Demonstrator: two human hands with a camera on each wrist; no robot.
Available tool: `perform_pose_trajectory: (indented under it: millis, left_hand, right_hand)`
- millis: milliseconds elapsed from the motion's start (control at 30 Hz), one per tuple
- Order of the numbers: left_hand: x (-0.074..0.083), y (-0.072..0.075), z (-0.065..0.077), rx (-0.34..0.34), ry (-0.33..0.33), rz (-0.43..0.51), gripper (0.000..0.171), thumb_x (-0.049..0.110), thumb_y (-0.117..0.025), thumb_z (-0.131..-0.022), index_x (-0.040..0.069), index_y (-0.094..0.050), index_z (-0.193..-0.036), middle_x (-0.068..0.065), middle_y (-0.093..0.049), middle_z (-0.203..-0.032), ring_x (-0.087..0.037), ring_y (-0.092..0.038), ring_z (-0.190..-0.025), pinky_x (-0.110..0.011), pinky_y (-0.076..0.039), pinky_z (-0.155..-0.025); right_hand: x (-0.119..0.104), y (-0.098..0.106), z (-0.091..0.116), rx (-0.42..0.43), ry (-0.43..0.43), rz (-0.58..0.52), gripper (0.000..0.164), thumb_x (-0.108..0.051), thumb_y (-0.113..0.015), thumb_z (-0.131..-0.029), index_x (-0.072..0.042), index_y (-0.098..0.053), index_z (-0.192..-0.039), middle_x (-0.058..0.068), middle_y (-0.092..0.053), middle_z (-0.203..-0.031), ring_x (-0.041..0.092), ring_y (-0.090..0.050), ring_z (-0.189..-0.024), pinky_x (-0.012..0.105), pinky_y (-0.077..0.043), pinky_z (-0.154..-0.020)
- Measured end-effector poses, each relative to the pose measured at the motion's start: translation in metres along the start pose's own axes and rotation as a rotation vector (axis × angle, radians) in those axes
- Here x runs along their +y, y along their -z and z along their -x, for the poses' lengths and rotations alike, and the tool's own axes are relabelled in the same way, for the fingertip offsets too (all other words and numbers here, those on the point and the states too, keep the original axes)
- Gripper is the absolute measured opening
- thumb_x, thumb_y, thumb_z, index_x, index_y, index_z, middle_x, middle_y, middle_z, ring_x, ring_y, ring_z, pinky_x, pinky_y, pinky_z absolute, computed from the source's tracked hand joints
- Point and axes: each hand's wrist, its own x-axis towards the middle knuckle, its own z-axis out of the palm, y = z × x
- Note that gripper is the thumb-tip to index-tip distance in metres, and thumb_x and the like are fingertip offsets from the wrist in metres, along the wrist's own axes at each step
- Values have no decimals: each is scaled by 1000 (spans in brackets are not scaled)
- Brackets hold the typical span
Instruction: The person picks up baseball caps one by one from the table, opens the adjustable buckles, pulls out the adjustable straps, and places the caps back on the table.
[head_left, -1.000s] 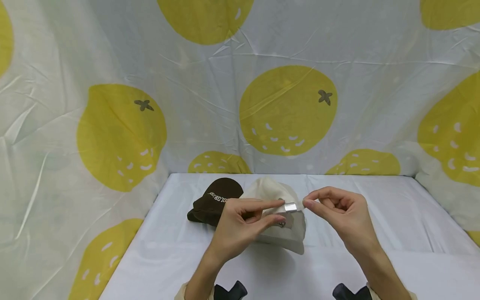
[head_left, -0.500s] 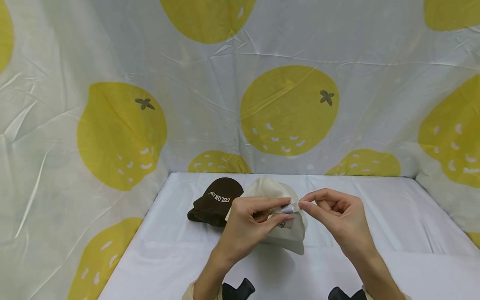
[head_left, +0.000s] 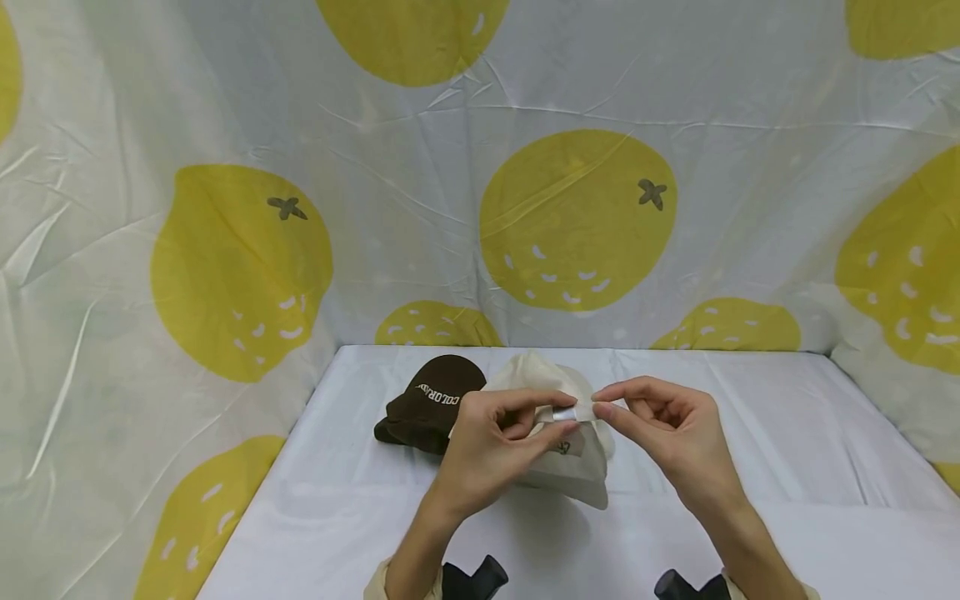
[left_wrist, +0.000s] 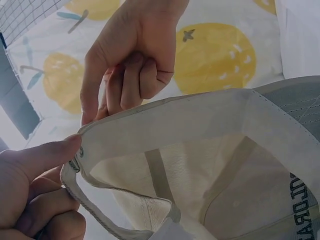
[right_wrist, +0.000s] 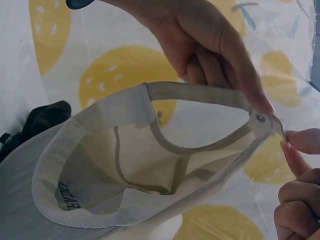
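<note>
A cream baseball cap [head_left: 543,375] with a greyish brim [head_left: 573,482] is held up between both hands, its inside visible in the wrist views. My left hand [head_left: 487,450] pinches the cap's back strap, index finger and thumb bracketing the silver buckle [head_left: 564,413]. Just right of it, my right hand [head_left: 675,442] pinches the strap's end with thumb and index fingertip. The right wrist view shows a metal eyelet [right_wrist: 260,117] beside the right fingertips. Behind the left hand sits a dark brown cap [head_left: 431,404] with white lettering, partly hidden.
A white cloth covers the table [head_left: 750,417]. Behind it hangs a pale curtain [head_left: 405,208] printed with large yellow fruit. Black wrist mounts [head_left: 472,579] show at the bottom edge.
Both sets of fingertips have come closer together. The right hand has shifted slightly left along with the buckle, and the left fingertips now lie around it. The brown cap stays put.
</note>
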Motion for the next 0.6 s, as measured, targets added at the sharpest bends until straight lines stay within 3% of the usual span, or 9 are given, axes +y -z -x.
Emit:
perform_pose_trajectory:
  millis: [167,300,433,600]
  left_hand:
    - [-3,4,0,51,69,42,14,3,-84,-84,1,-79,-98,1,-25,-57,-2,-23,-56,-19,-25,-46]
    - [-6,6,-1,99,124,74,17,3,-85,-84,2,-80,-100,0,-25,-57,-4,-24,-54,-20,-26,-46]
    - [-6,6,-1,147,162,87,18,5,-85,-84,4,-81,-102,-1,-25,-56,-5,-23,-54,-20,-24,-45]
    - [-6,5,-2,177,166,88,18,5,-85,-84,4,-81,-102,-3,-25,-55,-6,-23,-53,-20,-23,-44]
  right_hand:
    - [7,-6,-1,42,39,-60,26,5,-78,-88,7,-72,-113,-1,-16,-60,16,-9,-55,35,-15,-47]
    - [12,-16,1,141,85,-63,26,7,-80,-85,7,-74,-111,0,-15,-57,16,-9,-54,37,-8,-45]
    - [17,-28,3,214,177,-61,24,12,-80,-81,8,-77,-105,-1,-17,-54,15,-10,-51,33,-8,-42]
    - [21,-36,4,219,237,-37,20,13,-81,-79,6,-80,-99,-2,-19,-50,15,-12,-48,26,-11,-39]
